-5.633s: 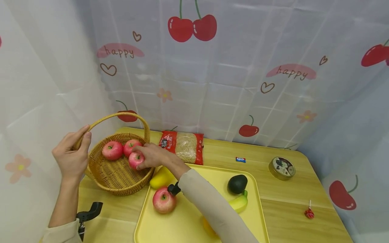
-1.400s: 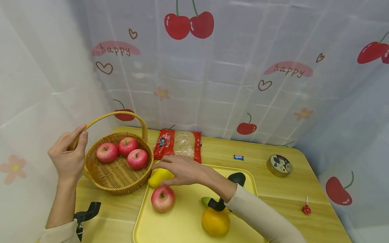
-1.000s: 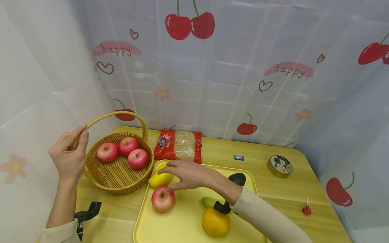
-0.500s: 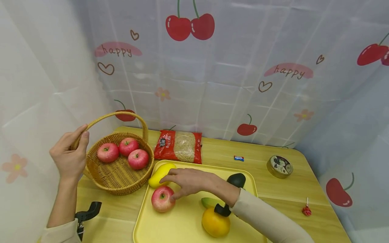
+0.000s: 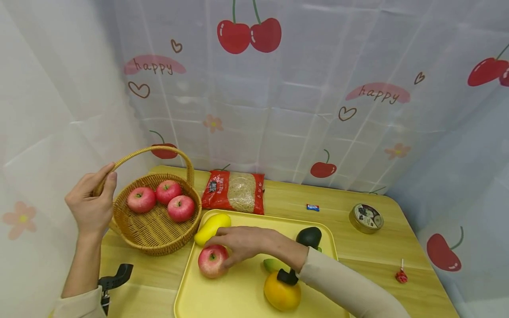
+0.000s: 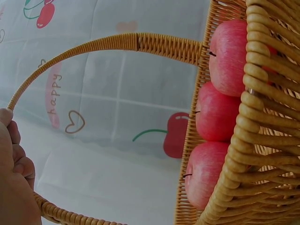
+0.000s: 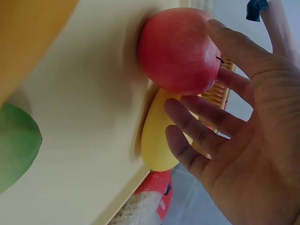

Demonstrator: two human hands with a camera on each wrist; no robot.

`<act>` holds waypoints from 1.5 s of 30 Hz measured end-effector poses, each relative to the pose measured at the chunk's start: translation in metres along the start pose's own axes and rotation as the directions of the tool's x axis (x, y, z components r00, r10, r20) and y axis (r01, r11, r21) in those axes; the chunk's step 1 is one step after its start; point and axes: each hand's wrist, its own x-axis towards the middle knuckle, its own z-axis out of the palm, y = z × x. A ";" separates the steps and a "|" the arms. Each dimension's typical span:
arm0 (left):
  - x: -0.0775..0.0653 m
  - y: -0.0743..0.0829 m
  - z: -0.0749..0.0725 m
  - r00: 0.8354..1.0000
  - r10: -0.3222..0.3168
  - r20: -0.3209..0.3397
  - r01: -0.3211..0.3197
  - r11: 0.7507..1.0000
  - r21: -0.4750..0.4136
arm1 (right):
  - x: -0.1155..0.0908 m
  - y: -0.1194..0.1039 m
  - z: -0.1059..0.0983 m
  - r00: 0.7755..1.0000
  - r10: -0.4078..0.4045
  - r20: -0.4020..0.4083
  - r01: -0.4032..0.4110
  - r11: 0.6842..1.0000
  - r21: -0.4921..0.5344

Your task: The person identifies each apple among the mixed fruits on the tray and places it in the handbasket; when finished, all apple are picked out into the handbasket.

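Observation:
My left hand point(image 5: 93, 203) grips the arched handle point(image 6: 108, 43) of a wicker basket point(image 5: 159, 249). Inside the basket lie three red apples, one of them nearest its right rim point(image 5: 180, 208). On the yellow tray point(image 5: 238, 304) sits another red apple point(image 5: 212, 261), stem up. My right hand point(image 5: 248, 242) is spread over this apple's right side, its thumb and index fingertips right at the skin. In the right wrist view the other fingers point(image 7: 187, 122) reach past the apple, overlapping a yellow mango point(image 7: 161, 136) behind it.
The tray also holds an orange-yellow fruit point(image 5: 282, 291), a dark avocado point(image 5: 309, 237) and a green-tipped banana point(image 5: 274, 265), partly hidden by my right wrist. Behind stand a red-ended grain bag point(image 5: 240, 192), a small blue packet point(image 5: 313, 207) and a round tin point(image 5: 366, 218). A lollipop point(image 5: 401, 276) lies right.
A third apple, earlier in my right hand, now rests in the basket. That hand has since moved right, then down to the apple on the tray. My left hand keeps holding the handle.

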 end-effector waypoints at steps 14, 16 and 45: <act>0.002 0.001 0.002 1.000 0.010 0.007 -0.010 1.000 -0.011 | 0.008 -0.003 -0.006 0.999 -0.016 0.049 0.017 0.999 -0.035; 0.003 0.000 0.002 1.000 0.012 0.009 -0.012 1.000 -0.016 | 0.009 -0.004 -0.007 0.998 -0.018 0.055 0.020 0.999 -0.033; 0.000 0.000 -0.001 1.000 0.015 0.017 -0.015 1.000 -0.009 | 0.020 -0.016 -0.003 0.987 0.038 0.153 -0.028 0.998 -0.064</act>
